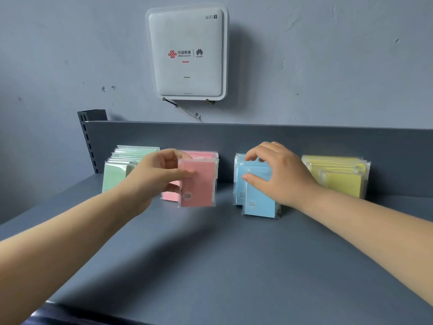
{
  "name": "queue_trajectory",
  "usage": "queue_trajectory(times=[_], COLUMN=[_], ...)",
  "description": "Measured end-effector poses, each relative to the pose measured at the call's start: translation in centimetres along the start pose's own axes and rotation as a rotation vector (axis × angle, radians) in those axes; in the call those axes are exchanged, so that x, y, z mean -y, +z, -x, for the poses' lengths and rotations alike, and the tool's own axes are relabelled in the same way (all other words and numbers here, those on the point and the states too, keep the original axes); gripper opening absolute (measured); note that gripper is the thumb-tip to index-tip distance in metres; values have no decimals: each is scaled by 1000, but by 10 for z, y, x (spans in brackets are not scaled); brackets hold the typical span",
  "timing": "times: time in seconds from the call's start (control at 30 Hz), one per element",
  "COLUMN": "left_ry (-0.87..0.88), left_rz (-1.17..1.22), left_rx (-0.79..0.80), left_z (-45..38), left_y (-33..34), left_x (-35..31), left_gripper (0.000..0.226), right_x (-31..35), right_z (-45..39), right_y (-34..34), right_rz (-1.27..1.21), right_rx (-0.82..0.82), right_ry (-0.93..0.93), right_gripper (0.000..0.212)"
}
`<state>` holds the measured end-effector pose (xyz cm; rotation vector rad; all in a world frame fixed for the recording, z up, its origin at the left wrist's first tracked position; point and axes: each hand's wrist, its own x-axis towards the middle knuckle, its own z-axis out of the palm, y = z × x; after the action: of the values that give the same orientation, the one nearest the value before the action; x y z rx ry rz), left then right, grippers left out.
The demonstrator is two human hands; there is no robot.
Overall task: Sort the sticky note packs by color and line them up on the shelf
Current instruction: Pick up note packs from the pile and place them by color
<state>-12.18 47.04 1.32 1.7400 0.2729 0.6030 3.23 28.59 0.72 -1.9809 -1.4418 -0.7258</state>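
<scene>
Four rows of sticky note packs stand upright against the back panel of the dark grey shelf (210,254): green packs (117,172) at the left, then pink packs (201,156), blue packs (257,202) and yellow packs (339,179). My left hand (150,177) pinches the front pink pack (199,186) between thumb and fingers, holding it upright at the front of the pink row. My right hand (278,172) grips the front of the blue row, thumb on the front pack's face and fingers curled over the tops.
A white WiFi router (187,52) hangs on the grey wall above the shelf, with a cable below it. A slotted shelf upright (89,141) stands at the back left. The shelf's front edge (93,308) runs across the bottom left.
</scene>
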Motion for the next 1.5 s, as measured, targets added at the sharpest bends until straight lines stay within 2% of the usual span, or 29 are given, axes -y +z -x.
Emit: queue_trajectory(times=[0.1, 0.23, 0.4, 0.6, 0.7, 0.8, 1.0, 1.1, 1.27, 1.37, 1.5], left_ry=[26, 56, 93, 232, 341, 451, 629, 647, 713, 774, 823], left_rz=[-36, -114, -237, -520, -681, -801, -1130, -1255, -1345, -1384, -1417], left_rx=[66, 144, 272, 256, 210, 176, 106, 84, 92, 108, 165], left_z=[-6, -12, -15, -30, -38, -44, -53, -55, -44, -32, -13], left_y=[-18, -42, -60, -77, -80, -79, -75, -73, -62, -42, 4], left_x=[-2, 0, 11, 24, 29, 31, 31, 31, 18, 6, -8], left_gripper=[20, 17, 17, 22, 22, 17, 31, 37, 42, 40, 36], right_x=[28, 68, 91, 104, 107, 107, 109, 110, 107, 98, 79], right_z=[-10, -22, -34, -43, -49, -53, -57, -56, -49, -36, -5], right_y=[5, 23, 53, 69, 74, 80, 88, 88, 71, 43, -2], right_rz=[-133, -226, -187, -74, 56, 226, 487, 514, 501, 517, 606], right_rx=[30, 162, 239, 248, 242, 229, 233, 250, 239, 245, 333], right_ry=[92, 222, 326, 410, 418, 403, 328, 303, 257, 206, 153], right_gripper=[30, 44, 26, 23, 19, 24, 26, 23, 35, 28, 22])
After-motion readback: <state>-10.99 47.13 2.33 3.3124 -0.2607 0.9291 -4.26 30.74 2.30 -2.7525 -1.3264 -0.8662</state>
